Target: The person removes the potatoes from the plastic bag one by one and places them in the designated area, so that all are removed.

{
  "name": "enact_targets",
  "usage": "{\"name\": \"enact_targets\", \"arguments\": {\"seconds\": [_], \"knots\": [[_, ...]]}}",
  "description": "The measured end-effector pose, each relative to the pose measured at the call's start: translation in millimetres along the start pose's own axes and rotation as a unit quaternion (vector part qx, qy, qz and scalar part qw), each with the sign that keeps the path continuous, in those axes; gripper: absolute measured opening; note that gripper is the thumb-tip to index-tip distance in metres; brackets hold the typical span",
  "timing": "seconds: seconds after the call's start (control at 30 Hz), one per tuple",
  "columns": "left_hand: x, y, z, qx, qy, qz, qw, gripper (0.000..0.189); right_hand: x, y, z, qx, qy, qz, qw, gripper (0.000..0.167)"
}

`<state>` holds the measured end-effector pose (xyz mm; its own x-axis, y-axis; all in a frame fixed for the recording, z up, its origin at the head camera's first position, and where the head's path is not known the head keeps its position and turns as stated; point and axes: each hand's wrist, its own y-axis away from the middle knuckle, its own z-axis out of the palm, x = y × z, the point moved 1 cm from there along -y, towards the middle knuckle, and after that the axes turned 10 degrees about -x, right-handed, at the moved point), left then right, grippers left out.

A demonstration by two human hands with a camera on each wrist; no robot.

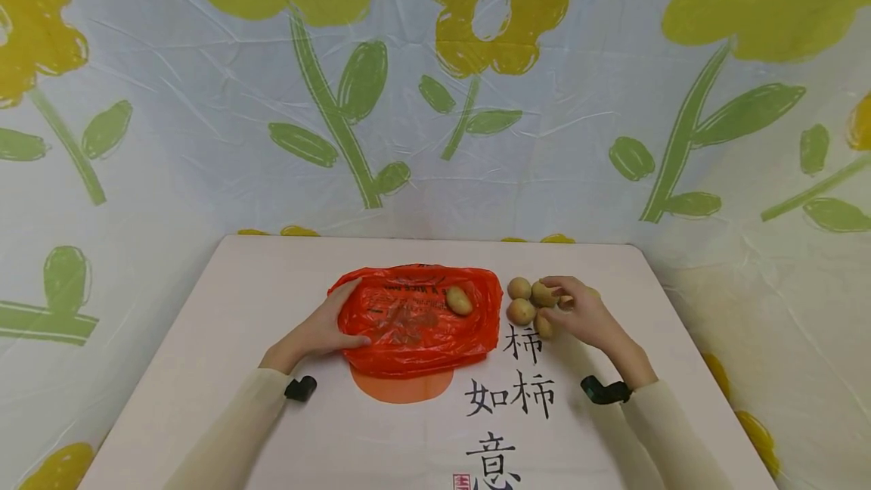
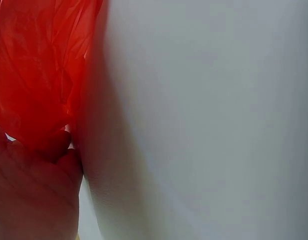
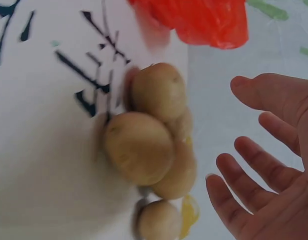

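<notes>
A red plastic bag (image 1: 408, 358) lies spread wide, its rim standing up like a basket's, with one potato (image 1: 459, 300) inside toward the right. My left hand (image 1: 331, 327) holds the bag's left side, thumb over the near rim and fingers along the far left edge. In the left wrist view, red film (image 2: 39, 75) covers part of the fingers. Several potatoes (image 3: 139, 148) sit clustered just right of the bag. Over them, my right hand (image 1: 578, 312) reaches with fingers spread and nothing between them; in the right wrist view its fingers are apart from the potatoes.
The white tabletop (image 1: 224, 399) carries black brush characters (image 1: 493, 395) and an orange printed shape (image 1: 401, 388) at the bag's near side. Behind the table hangs a flower-patterned cloth (image 1: 476, 172), which also lines both sides.
</notes>
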<state>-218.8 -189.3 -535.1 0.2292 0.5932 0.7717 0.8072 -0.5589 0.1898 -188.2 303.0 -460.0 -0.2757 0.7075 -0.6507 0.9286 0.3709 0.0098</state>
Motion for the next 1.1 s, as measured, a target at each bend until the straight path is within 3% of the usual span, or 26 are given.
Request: {"name": "enact_targets", "arguments": {"seconds": [0.3,0.63,1.1], "knots": [[-0.7,1.1,1.2,0.002,0.008,0.005,1.0,0.118,-38.8,-32.1,-5.3,-0.025,-0.003,-0.036,0.999,0.06],[-0.9,0.3,1.0,0.003,0.01,0.002,0.9999,0.117,-82.3,-71.6,9.4,-0.088,-0.007,-0.076,0.9932,0.063],[-2.3,-0.6,0.8,0.005,0.028,0.006,0.9996,0.117,-109.9,-118.0,42.0,-0.188,0.04,-0.111,0.975,0.065]]}}
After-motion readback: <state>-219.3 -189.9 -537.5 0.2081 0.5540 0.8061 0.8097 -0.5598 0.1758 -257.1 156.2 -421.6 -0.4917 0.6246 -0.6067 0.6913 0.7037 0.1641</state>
